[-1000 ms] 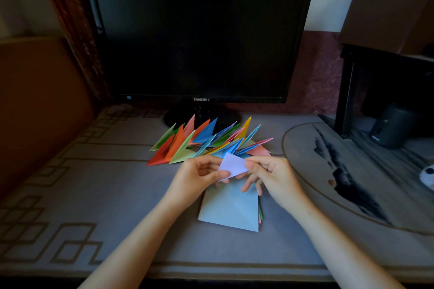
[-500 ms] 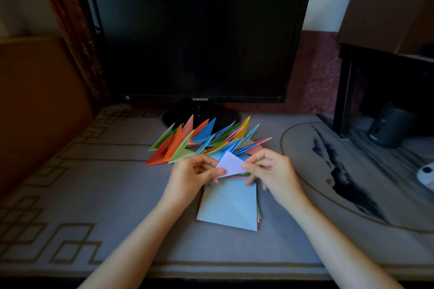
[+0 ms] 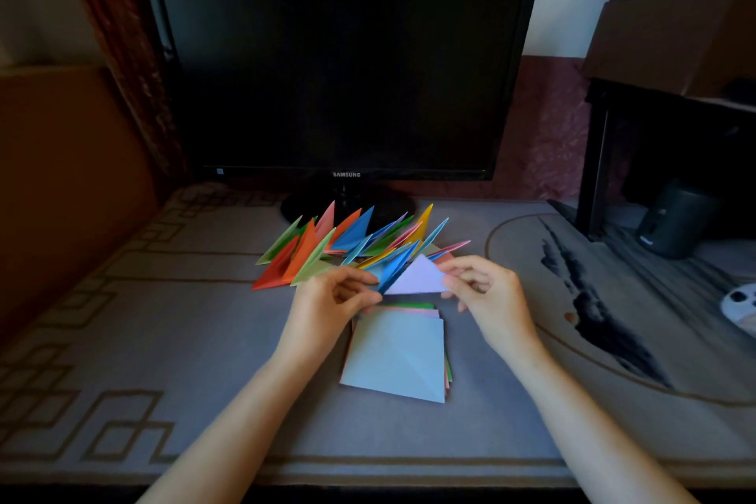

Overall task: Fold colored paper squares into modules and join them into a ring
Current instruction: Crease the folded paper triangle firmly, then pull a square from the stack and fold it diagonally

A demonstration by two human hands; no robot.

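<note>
A lilac folded paper triangle (image 3: 417, 278) hangs just above the desk between my hands. My right hand (image 3: 487, 291) pinches its right corner. The thumb and forefinger of my left hand (image 3: 335, 303) close on its lower left tip, right beside the tip of a blue module. Behind the hands, several folded modules (image 3: 347, 245) in red, orange, green, blue, yellow and pink lie fanned out. Below the hands is a stack of paper squares (image 3: 397, 360); the top one is light blue with a diagonal crease.
A dark monitor (image 3: 339, 61) on a round stand (image 3: 347, 205) rises just behind the modules. To the right are a black shelf (image 3: 597, 160), a dark cylinder (image 3: 671, 221) and a white object (image 3: 740, 303). A grey patterned mat (image 3: 163, 340) covers the desk.
The lilac piece has moved up and to the right, and now shows as a wider triangle. My hands have drawn apart, each at one end of it.
</note>
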